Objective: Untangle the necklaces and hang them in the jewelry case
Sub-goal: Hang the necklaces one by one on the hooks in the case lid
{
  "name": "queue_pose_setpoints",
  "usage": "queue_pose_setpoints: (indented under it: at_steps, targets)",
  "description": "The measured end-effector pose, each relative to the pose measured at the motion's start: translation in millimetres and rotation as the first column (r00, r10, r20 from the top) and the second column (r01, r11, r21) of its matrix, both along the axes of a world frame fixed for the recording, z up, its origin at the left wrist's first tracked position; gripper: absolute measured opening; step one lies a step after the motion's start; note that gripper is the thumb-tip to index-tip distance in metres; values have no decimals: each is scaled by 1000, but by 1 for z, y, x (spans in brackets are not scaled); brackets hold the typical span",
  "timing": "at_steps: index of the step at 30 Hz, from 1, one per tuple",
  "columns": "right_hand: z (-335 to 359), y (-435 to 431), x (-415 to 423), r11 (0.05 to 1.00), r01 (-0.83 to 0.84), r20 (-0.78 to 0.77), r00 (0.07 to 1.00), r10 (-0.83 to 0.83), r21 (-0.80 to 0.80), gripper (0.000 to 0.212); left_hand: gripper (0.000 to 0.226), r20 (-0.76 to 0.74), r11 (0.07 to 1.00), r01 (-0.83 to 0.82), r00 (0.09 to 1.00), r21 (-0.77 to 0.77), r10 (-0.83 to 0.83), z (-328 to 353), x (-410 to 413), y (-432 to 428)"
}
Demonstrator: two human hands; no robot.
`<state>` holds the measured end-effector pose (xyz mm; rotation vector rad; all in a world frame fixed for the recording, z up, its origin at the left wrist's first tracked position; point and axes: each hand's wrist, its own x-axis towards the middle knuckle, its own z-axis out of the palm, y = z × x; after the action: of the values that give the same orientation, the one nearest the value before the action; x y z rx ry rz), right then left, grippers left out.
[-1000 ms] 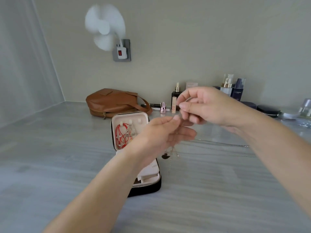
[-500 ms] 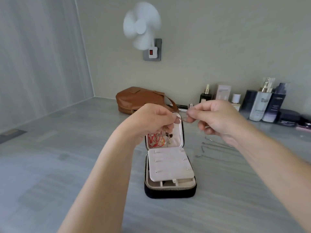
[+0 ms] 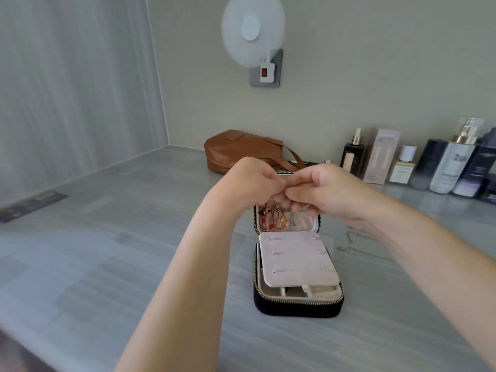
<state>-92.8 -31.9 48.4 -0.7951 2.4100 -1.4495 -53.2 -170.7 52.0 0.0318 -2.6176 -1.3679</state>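
A black zip jewelry case (image 3: 296, 306) stands open on the grey counter, its pale lid upright. Red and gold necklaces (image 3: 276, 218) hang inside the lid. A pale flap (image 3: 296, 257) lies over the lower tray. My left hand (image 3: 255, 181) and my right hand (image 3: 324, 190) meet, fingertips together, in front of the lid's upper part. Their fingers are pinched on a thin necklace; only a short silvery bit (image 3: 308, 206) shows below my right fingers. More thin chains (image 3: 349, 244) lie on the counter to the right of the case.
A brown leather bag (image 3: 241, 150) lies behind the case. Several cosmetic bottles and boxes (image 3: 418, 162) line the back wall at the right. A white fan (image 3: 252, 30) is plugged into a wall socket above.
My hands have come together and moved down against the case's lid. The view has shifted, so the case now sits nearer the centre.
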Motion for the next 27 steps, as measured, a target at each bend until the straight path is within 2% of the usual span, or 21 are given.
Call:
queue_pose_setpoints:
  at_steps: [1, 3, 6, 10, 12, 14, 16, 18, 19, 21, 27]
  targets:
    - [0, 0, -1, 1000, 10, -17, 1000, -10, 16, 15, 21, 0, 1000, 0, 1000, -3, 0, 0, -1, 0]
    - [0, -1, -3, 993, 64, -151, 987, -49, 102, 6, 18, -2, 1000, -4, 1000, -11, 4, -2, -2, -1]
    - [2, -1, -8, 959, 204, -406, 907, -110, 195, 16, 14, -1, 999, -22, 1000, -29, 22, -4, -3, -2]
    - [7, -6, -6, 963, 186, -439, 894, -84, 194, 15, 9, 0, 995, -81, 997, -64, 81, -1, -1, -4]
    - [8, -9, -7, 950, 208, -496, 865, -69, 232, 10, 11, -67, 989, -146, 987, -37, 143, 0, -2, -8]
    - [10, -15, -5, 933, 239, -576, 816, -43, 270, 7, 22, -137, 967, -255, 959, -25, 250, -2, -6, -14]
    - [11, -19, -4, 918, 274, -636, 771, -32, 286, 7, 40, -84, 953, -294, 954, -78, 288, -4, -8, -17]
    - [12, -24, -4, 903, 313, -681, 731, -31, 294, 6, 52, 69, 966, -206, 973, -157, 219, -6, -8, -16]
    - [11, -26, -5, 898, 325, -698, 715, -29, 296, 6, 50, 126, 976, -149, 977, -161, 170, -8, -10, -16]
    - [9, -29, -7, 896, 338, -725, 688, -25, 289, 6, 36, 136, 984, -117, 982, -133, 135, -13, -15, -15]
    - [0, -31, -10, 903, 356, -764, 644, -51, 239, 12, 28, 38, 961, -245, 967, -127, 251, -26, -26, -13]
